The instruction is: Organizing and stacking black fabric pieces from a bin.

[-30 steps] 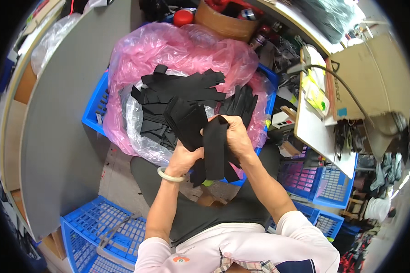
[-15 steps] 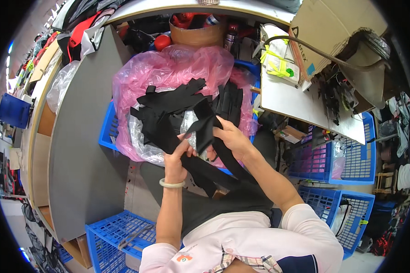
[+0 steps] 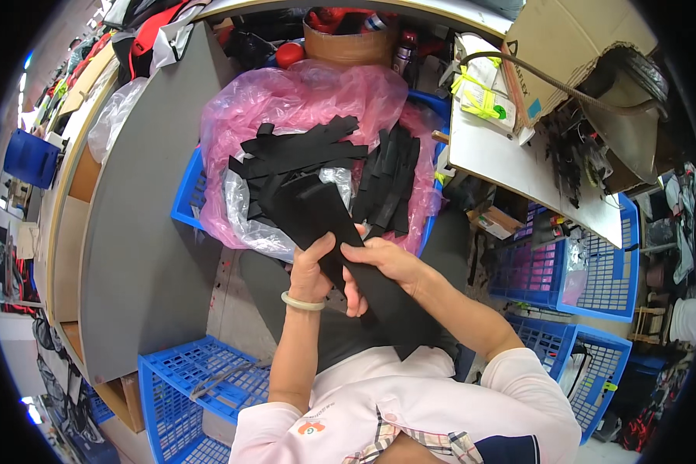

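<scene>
Between my two hands lies a wide black strap (image 3: 321,213), flat and stiff-looking, running from over the pile down across my lap. My left hand (image 3: 312,271) grips its left edge, thumb on top. My right hand (image 3: 383,259) pinches the right edge close by, with fingers curled underneath. Just beyond, several black strips (image 3: 305,151) lie heaped on clear and pink plastic film (image 3: 309,89) inside a blue crate (image 3: 187,193). A second bundle of black strips (image 3: 389,178) rests at the right of the heap.
A grey panel (image 3: 151,216) stands at my left. Blue baskets (image 3: 201,379) sit at lower left and more blue crates (image 3: 557,278) at right. A white worktop (image 3: 518,170) with a flexible metal hose juts in from the right. A brown round tub (image 3: 348,46) stands behind the film.
My hands have drawn closer together and slightly toward me. The looped, separate black strips between them now lie flat as one wide strap. The view has shifted a little.
</scene>
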Action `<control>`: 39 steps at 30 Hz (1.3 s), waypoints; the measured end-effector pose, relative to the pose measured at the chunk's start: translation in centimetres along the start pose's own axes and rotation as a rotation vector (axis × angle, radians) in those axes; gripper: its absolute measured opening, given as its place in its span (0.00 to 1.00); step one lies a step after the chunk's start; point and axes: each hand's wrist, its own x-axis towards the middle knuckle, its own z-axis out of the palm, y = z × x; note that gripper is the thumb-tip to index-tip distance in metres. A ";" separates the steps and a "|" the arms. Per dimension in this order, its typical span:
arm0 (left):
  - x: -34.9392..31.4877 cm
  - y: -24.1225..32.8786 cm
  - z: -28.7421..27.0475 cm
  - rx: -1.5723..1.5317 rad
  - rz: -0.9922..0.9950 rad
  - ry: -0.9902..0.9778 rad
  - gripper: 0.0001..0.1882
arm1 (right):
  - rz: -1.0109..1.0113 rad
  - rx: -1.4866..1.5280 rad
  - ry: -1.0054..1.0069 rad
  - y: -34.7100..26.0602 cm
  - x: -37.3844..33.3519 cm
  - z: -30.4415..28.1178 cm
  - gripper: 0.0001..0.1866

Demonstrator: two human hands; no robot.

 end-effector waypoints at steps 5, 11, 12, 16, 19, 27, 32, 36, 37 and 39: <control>-0.8 0.0 -1.1 -0.100 -0.004 -0.198 0.28 | 0.023 0.087 -0.151 1.6 -0.2 0.1 0.25; -0.9 0.1 0.6 0.060 0.039 0.003 0.17 | 0.049 -0.072 0.033 1.1 -0.5 1.4 0.28; -0.9 -0.1 1.0 0.022 0.055 0.096 0.15 | -0.156 -0.537 0.257 1.3 -0.1 0.6 0.25; -1.1 0.0 1.3 0.040 0.047 0.210 0.13 | -0.900 -1.055 0.754 -0.1 -0.2 0.5 0.10; -1.4 -0.2 1.5 0.151 0.079 0.177 0.13 | -1.285 -1.060 0.581 -2.3 0.5 1.3 0.15; -2.9 -1.3 2.9 0.135 0.107 0.161 0.15 | -1.689 -1.343 0.745 -1.9 0.8 1.7 0.12; -3.3 -2.1 2.7 -0.089 0.051 0.181 0.25 | -1.729 -1.280 0.636 -1.5 1.1 1.3 0.12; -2.9 -2.3 1.7 -0.138 -0.053 0.095 0.29 | -1.719 -1.198 0.505 -1.7 1.1 1.2 0.08; -2.9 -2.3 1.8 -0.199 -0.098 0.061 0.29 | -1.750 -1.249 0.516 -1.8 1.0 1.2 0.08; -2.8 -2.3 2.1 -0.260 -0.142 0.026 0.29 | -1.762 -1.335 0.534 -1.9 0.6 1.3 0.08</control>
